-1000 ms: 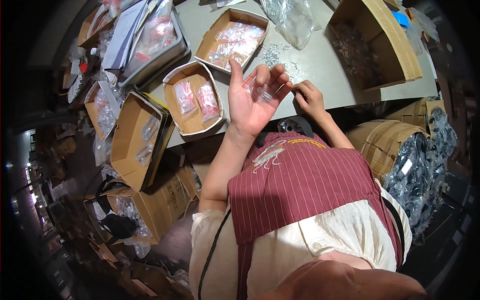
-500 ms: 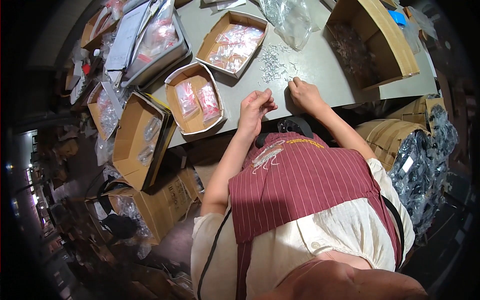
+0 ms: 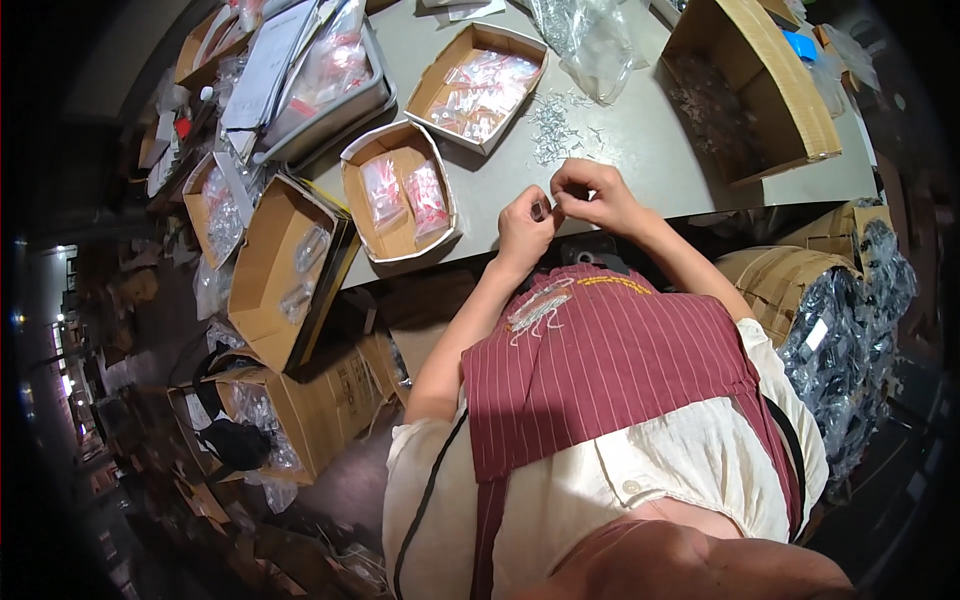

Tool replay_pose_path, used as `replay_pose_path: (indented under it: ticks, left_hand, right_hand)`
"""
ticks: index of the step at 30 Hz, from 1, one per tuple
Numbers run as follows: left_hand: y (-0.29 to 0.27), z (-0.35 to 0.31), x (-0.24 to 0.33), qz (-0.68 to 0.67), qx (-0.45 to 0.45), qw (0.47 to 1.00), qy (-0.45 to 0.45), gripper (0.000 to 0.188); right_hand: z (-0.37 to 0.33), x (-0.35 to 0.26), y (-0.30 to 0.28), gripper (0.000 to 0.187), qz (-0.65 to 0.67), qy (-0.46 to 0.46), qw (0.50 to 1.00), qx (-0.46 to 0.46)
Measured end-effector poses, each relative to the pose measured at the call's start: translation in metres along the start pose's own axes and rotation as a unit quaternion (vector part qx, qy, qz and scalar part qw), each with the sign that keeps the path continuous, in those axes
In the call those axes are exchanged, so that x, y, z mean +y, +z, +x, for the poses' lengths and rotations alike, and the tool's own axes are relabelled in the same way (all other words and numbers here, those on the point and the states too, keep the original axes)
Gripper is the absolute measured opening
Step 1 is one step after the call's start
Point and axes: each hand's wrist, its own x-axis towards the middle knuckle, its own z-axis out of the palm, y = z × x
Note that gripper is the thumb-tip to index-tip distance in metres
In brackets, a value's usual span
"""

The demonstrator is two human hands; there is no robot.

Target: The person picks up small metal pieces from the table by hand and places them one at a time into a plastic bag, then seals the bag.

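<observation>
Hands meet at the near edge of the grey worktable (image 3: 640,150), just above our red striped apron (image 3: 600,360). Our left hand (image 3: 525,228) is curled, its fingertips pinched on a small clear plastic bag (image 3: 541,209) held between the two hands. Our right hand (image 3: 592,193) is also curled, thumb and fingers closed at the same little bag from the other side; what is in the bag we cannot tell. Just beyond our hands a scatter of small silvery metal parts (image 3: 553,125) lies on the table. To the left of our hands sits an open brown cardboard tray (image 3: 352,190) with two sealed packets of reddish pieces (image 3: 405,195) in it, and farther back a second cardboard tray (image 3: 432,88) holds more such packets.
</observation>
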Motion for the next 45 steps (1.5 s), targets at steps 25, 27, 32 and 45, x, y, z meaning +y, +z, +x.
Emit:
replay_pose_path:
  ticks: [25,27,32,45]
  left_hand:
    - [0.016,0.027,-0.044,-0.013,0.036,0.999,-0.001,0.034]
    - [0.015,0.028,-0.045,-0.021,0.035,0.999,-0.004,0.034]
    - [0.015,0.027,-0.043,-0.049,0.041,0.998,-0.006,0.034]
    - [0.015,0.026,-0.041,-0.047,0.046,0.998,0.001,0.034]
  right_hand:
    - [-0.001,0.096,-0.089,0.025,-0.338,0.172,0.921,0.087]
    - [0.003,0.095,-0.084,0.022,-0.345,0.163,0.921,0.082]
    - [0.014,0.089,-0.075,0.022,-0.369,0.144,0.916,0.063]
    - [0.022,0.092,-0.07,0.024,-0.402,0.136,0.905,0.043]
